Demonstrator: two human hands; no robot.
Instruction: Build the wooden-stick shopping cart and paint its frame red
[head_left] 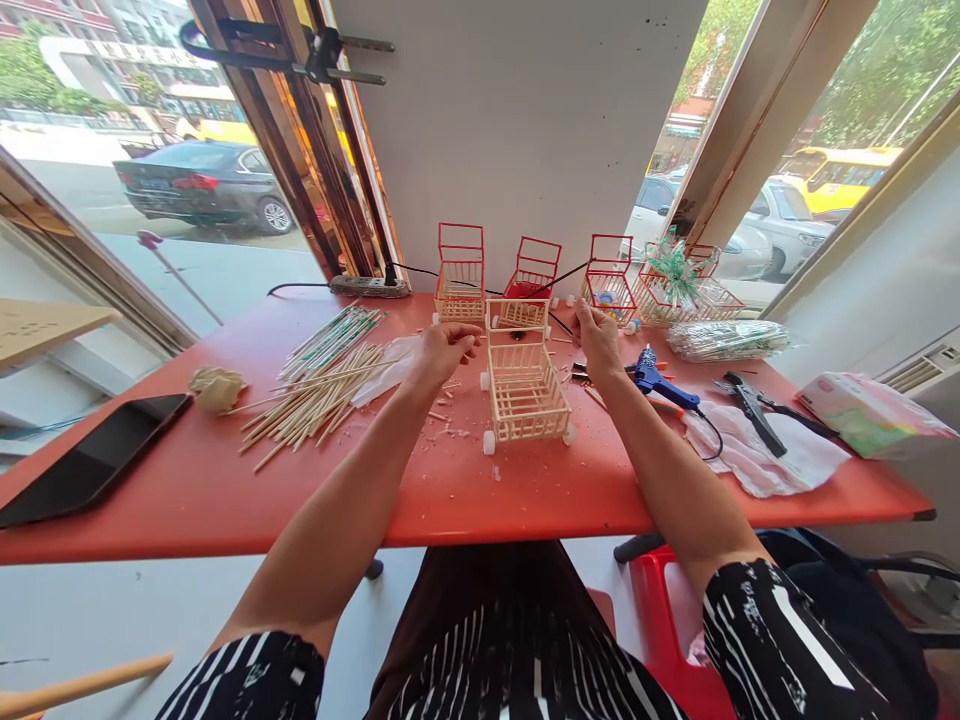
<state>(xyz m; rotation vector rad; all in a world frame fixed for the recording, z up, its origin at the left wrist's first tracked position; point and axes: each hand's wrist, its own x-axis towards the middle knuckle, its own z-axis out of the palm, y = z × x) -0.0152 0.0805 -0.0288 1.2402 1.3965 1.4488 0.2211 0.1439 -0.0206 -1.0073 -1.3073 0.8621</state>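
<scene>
**stickfan:** So the unpainted stick cart [525, 388] sits mid-table [187, 490]. Left hand [442, 350] is just left of it, fingers curled around a thin stick, I think; right hand [598, 338] is at its upper right, fingers pressed together, can't tell on what.

**gluepro:** I'd steady the cart with one hand and seat each piece square. Count: three red-framed carts [460, 270] behind it, one glue gun [654, 380] to its right, one pile of loose sticks [315, 400] to its left.
</scene>
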